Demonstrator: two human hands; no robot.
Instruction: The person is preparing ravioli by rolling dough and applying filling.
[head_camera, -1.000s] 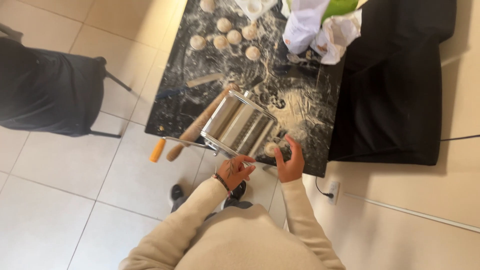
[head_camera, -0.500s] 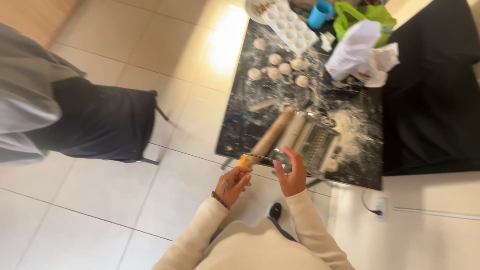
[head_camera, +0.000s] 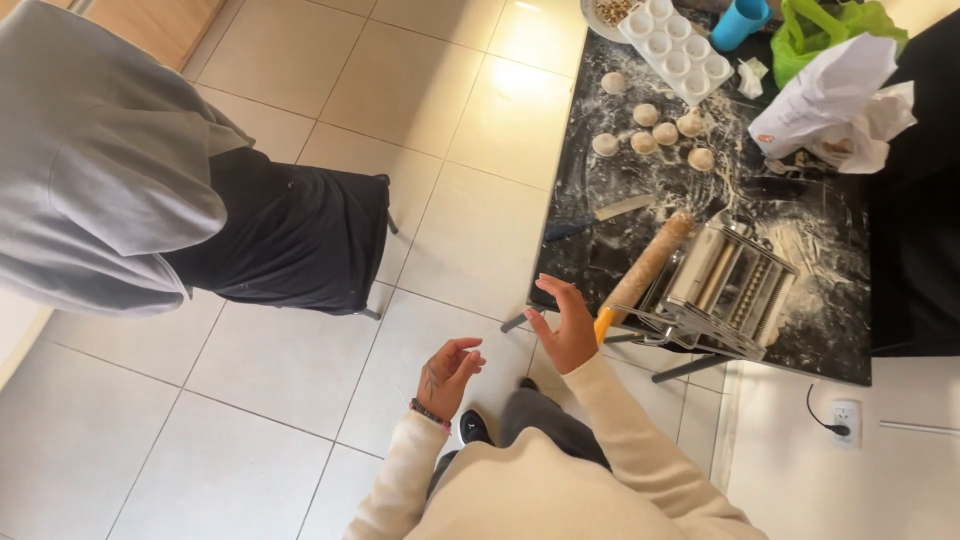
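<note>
Our right hand (head_camera: 566, 327) hangs open and empty near the rolling pin (head_camera: 645, 268) on the floured counter (head_camera: 590, 255); our left hand (head_camera: 447, 374), loosely curled, holds nothing. We judge the pin stiff, best gripped mid-shaft.

- both hands came off the pasta machine (head_camera: 722, 288), which now stood to the right of the fingers.
- the left hand (head_camera: 447, 375) dropped away over the floor, fingers curled and empty.
- the right hand (head_camera: 566, 326) opened beside the rolling pin (head_camera: 645, 270).
</note>
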